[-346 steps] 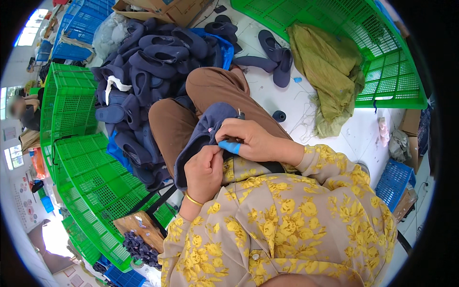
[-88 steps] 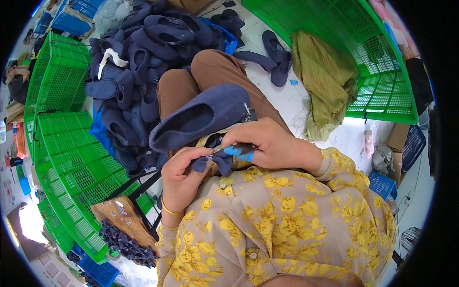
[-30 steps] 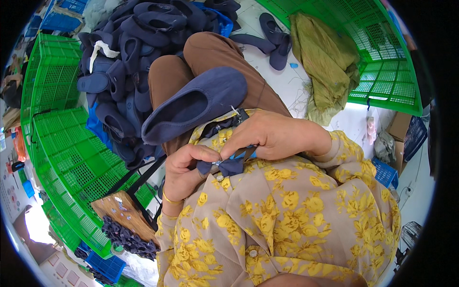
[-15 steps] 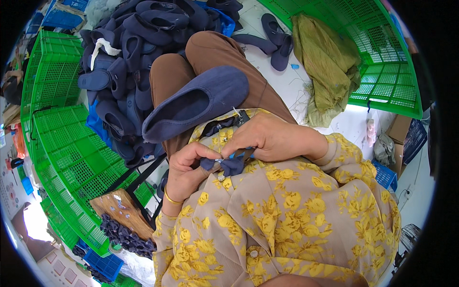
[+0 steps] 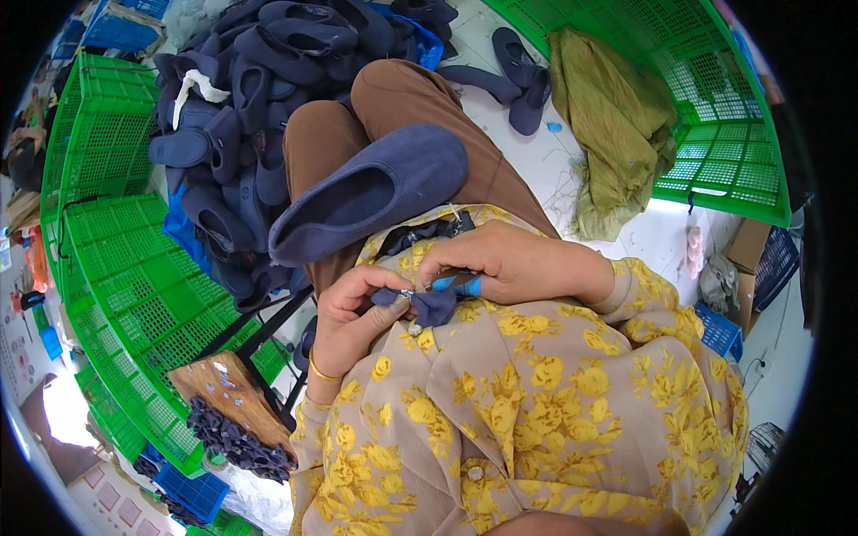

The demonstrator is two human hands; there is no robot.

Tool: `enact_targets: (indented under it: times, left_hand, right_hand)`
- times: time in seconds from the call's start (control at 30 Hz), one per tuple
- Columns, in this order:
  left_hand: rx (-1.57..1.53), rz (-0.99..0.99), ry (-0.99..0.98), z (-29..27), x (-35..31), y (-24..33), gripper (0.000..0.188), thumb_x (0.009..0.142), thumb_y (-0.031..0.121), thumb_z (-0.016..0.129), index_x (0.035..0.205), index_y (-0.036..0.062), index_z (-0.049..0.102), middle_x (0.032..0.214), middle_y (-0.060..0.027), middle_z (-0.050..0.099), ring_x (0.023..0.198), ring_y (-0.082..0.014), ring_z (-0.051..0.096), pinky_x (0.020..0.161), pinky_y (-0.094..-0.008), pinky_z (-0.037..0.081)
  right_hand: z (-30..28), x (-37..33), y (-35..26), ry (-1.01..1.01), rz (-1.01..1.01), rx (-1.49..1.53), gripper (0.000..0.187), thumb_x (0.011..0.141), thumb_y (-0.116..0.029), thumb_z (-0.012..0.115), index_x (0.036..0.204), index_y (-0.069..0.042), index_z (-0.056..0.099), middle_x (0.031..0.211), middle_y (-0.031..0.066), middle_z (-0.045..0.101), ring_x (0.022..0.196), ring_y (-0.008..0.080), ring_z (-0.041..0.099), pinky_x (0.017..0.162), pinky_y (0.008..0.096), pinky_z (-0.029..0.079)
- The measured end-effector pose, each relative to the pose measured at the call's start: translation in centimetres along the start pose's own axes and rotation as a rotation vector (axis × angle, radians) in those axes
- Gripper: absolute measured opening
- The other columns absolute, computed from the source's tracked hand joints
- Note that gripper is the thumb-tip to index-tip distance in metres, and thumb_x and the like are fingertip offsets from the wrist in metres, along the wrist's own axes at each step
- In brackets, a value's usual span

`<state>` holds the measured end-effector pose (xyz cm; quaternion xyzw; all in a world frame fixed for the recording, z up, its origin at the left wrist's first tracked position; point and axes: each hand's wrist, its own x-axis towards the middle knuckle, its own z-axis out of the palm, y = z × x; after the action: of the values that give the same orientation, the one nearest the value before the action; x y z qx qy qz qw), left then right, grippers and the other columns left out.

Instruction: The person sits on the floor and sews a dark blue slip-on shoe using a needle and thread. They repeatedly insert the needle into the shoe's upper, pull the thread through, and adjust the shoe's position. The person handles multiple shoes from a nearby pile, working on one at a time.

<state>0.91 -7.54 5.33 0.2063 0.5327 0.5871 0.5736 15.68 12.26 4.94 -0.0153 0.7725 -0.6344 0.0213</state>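
Left hand point(image 5: 347, 323) pinches bow point(image 5: 434, 308); shoe point(image 5: 413, 174) nearby

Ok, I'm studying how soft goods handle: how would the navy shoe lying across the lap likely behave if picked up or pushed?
The navy shoe would probably flex, since its upper looks like soft fabric. It seems likely light for its size, being largely hollow. Bridging the rounded legs of the brown trousers, it might slide or tip.

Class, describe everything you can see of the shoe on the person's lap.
The shoe is a dark blue slip-on with a rounded, closed toe and a wide oval opening; it looks like matte fabric. It lies slantwise across the brown trousers, opening upward, toe toward the picture's upper right, heel lower left. Neither the left hand nor the right hand touches it. Its underside is hidden.
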Motion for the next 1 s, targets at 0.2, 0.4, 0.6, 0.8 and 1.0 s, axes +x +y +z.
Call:
enact_targets:
  times: [0.2, 0.4, 0.6, 0.8, 1.0]
  left_hand:
    - [-0.028, -0.012, -0.011, 0.0, -0.1, -0.5, 0.012, 0.091, 0.001, 0.066, 0.102, 0.0008, 0.062, 0.092, -0.0043, 0.067, 0.084, -0.0099, 0.065, 0.077, -0.0228, 0.052]
    - [0.052, 0.01, -0.02, 0.2, 0.3, -0.8, 0.011, 0.092, 0.002, 0.065, 0.103, 0.0009, 0.061, 0.092, -0.0048, 0.067, 0.084, -0.0087, 0.064, 0.077, -0.0224, 0.052]
    - [-0.048, 0.048, 0.095, 0.5, 0.1, -0.9, 0.01, 0.092, 0.0, 0.063, 0.101, 0.0005, 0.06, 0.091, -0.0067, 0.068, 0.082, -0.0099, 0.065, 0.074, -0.0236, 0.053]
    - [0.187, 0.113, 0.192, 1.0, 0.6, -1.2, 0.007, 0.086, -0.003, 0.06, 0.092, -0.0004, 0.058, 0.081, -0.0069, 0.067, 0.068, -0.01, 0.061, 0.062, -0.0233, 0.05]
    - [0.031, 0.077, 0.062, 0.8, 0.2, -1.0, 0.012, 0.091, -0.002, 0.058, 0.103, -0.0036, 0.057, 0.091, -0.0119, 0.068, 0.081, -0.0145, 0.065, 0.076, -0.0271, 0.053]
  right_hand:
    - [0.7, -0.3, 0.4, 0.037, -0.006, -0.014, 0.046, 0.072, 0.009, 0.054, 0.113, -0.011, 0.061, 0.094, 0.0146, 0.067, 0.087, 0.0371, 0.065, 0.075, 0.0419, 0.051]
    - [1.4, 0.2, 0.2, -0.009, 0.115, -0.099, 0.042, 0.074, 0.007, 0.056, 0.113, -0.009, 0.058, 0.096, 0.0158, 0.067, 0.089, 0.0388, 0.065, 0.074, 0.044, 0.051]
    - [0.6, 0.4, 0.3, 0.272, 0.069, -0.233, 0.026, 0.082, -0.001, 0.064, 0.107, -0.007, 0.061, 0.091, 0.0107, 0.064, 0.082, 0.0294, 0.065, 0.07, 0.0371, 0.051]
    - [0.6, 1.4, -2.3, 0.197, -0.069, -0.309, 0.021, 0.086, -0.019, 0.069, 0.105, -0.011, 0.063, 0.094, 0.0078, 0.061, 0.083, 0.0297, 0.064, 0.067, 0.0374, 0.051]
    - [1.4, 1.1, -1.1, 0.232, -0.154, -0.349, 0.023, 0.082, -0.021, 0.068, 0.099, -0.008, 0.06, 0.095, 0.0125, 0.058, 0.08, 0.037, 0.062, 0.066, 0.0457, 0.05]
